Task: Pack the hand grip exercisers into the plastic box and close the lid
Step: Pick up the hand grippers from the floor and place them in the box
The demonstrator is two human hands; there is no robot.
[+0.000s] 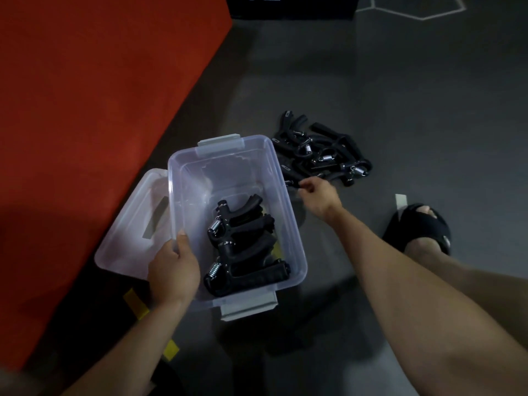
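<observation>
A clear plastic box (228,164) with grey latches stands open on the dark floor. Inside it lie three black hand grip exercisers (243,247) with silver springs, stacked toward the near end. My left hand (174,270) grips the box's left rim, thumb over the edge. The clear lid (128,230) lies flat on the floor to the left of the box. A pile of several black exercisers (323,150) sits on the floor to the right of the box. My right hand (320,195) reaches at the near edge of that pile, fingers curled; whether it holds one is unclear.
A red mat (85,95) covers the floor on the left. My foot in a black slipper (420,227) rests at the right. Yellow tape marks (137,307) lie near my left forearm. A black box (291,7) stands at the top.
</observation>
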